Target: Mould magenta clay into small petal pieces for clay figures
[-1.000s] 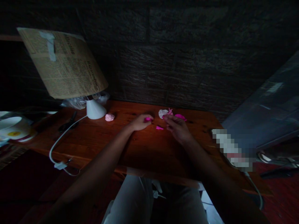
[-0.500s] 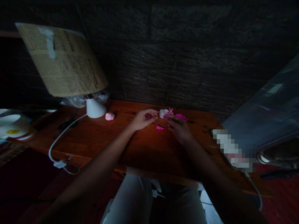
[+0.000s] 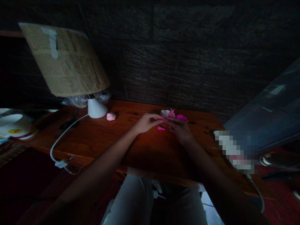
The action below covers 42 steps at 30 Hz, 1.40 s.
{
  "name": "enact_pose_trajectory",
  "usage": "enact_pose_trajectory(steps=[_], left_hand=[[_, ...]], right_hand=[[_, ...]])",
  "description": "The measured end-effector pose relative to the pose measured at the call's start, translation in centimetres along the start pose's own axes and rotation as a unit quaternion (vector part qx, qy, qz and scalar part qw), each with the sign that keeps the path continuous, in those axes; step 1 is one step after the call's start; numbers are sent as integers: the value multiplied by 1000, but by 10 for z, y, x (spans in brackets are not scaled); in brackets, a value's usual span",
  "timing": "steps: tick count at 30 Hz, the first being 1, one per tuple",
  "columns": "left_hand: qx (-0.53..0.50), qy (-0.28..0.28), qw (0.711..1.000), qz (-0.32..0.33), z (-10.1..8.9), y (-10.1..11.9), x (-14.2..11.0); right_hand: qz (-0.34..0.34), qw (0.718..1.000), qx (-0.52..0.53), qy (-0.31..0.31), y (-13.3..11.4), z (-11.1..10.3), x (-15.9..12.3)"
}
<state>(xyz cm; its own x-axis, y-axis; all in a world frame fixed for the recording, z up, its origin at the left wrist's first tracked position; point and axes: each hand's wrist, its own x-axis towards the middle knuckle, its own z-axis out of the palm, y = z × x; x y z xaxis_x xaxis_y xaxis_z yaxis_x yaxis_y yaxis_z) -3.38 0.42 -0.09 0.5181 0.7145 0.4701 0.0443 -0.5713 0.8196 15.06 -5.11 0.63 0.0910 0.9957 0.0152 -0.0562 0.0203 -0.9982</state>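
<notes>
My left hand (image 3: pixel 147 122) and my right hand (image 3: pixel 179 126) meet over the wooden table (image 3: pixel 140 150). Between their fingertips is a small bright pink piece of modelling clay (image 3: pixel 164 120), and both hands pinch it. Just behind the fingers lie a whitish clay lump (image 3: pixel 165 113) and a ragged pink clay piece (image 3: pixel 172 112). A flat magenta clay piece (image 3: pixel 182 117) rests beyond my right hand. Below the fingertips sits a small magenta scrap (image 3: pixel 161 128). Farther left, a pale pink clay lump (image 3: pixel 111 116) stands near the lamp.
A lamp with a newsprint shade (image 3: pixel 65 62) and white base (image 3: pixel 96 108) stands at the left, its cord (image 3: pixel 56 140) running over the front edge. Dark scissors (image 3: pixel 70 122) and a white cup (image 3: pixel 14 125) are left of it. A blurred-out device (image 3: pixel 234 151) lies right. Brick wall behind.
My left hand has moved right and its fingers have closed on the pink clay piece at my right fingertips. The view has shifted slightly.
</notes>
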Motion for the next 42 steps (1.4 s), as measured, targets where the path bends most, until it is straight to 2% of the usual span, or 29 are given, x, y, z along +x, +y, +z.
enact_pose_trajectory(steps=[3,12,15,21,26,29,34,37,42], left_hand=[[1,14,1000,-5,0,-2,0],[-28,-16,999,-18,4,-1,-1],[-5,-15,1000,-19,5,0,-2],[89,14,996,-15,8,4,0],[111,32,993,-26,10,5,2],[122,43,991,-31,6,2,2],[93,120,986,-75,-12,-9,4],[107,151,980,-68,-21,-12,4],[88,137,984,-65,-19,-12,4]], right_hand=[[-15,1000,-18,-9,-1,1,-1],[-58,996,-54,-46,5,-1,2],[-69,993,-75,-58,8,-1,3],[-107,985,-134,-6,7,4,4],[-118,983,-141,9,3,7,3],[-111,984,-142,9,2,7,1],[-105,987,-117,26,2,5,0],[-95,990,-99,35,3,3,0],[-75,993,-94,14,4,3,1]])
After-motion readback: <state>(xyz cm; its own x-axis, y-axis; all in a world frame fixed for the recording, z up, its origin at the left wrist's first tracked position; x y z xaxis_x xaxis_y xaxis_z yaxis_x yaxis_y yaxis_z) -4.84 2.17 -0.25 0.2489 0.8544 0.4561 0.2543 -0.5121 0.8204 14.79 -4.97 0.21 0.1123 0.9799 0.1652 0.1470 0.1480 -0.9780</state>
